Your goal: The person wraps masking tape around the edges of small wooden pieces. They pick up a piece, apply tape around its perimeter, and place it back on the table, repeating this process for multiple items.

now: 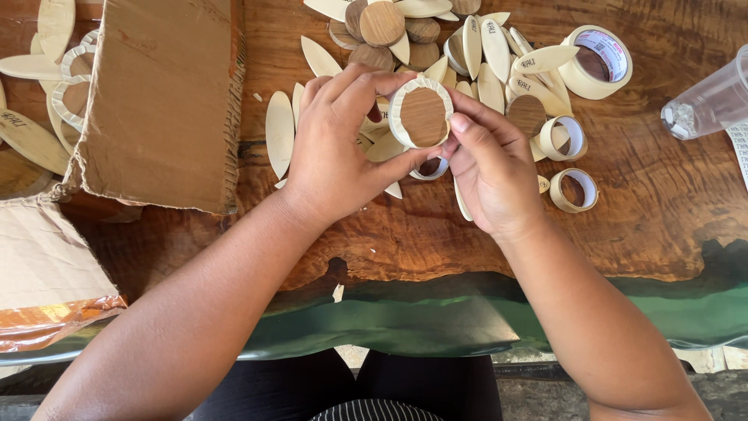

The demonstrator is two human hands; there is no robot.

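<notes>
Gripping a taped wooden disc (pixel 421 115), both hands' fingers (pixel 366 86) (closed round its rim).

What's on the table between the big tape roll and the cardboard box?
In the head view, between the tape roll and cardboard box lie pale wooden leaf shapes and round wooden discs.

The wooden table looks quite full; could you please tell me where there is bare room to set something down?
Bare wood lies along the near edge of the table, right of the right hand and below the small tape rolls, and between the left hand and the cardboard. It is crowded behind the hands, with wooden discs and petal-shaped pieces.
</notes>
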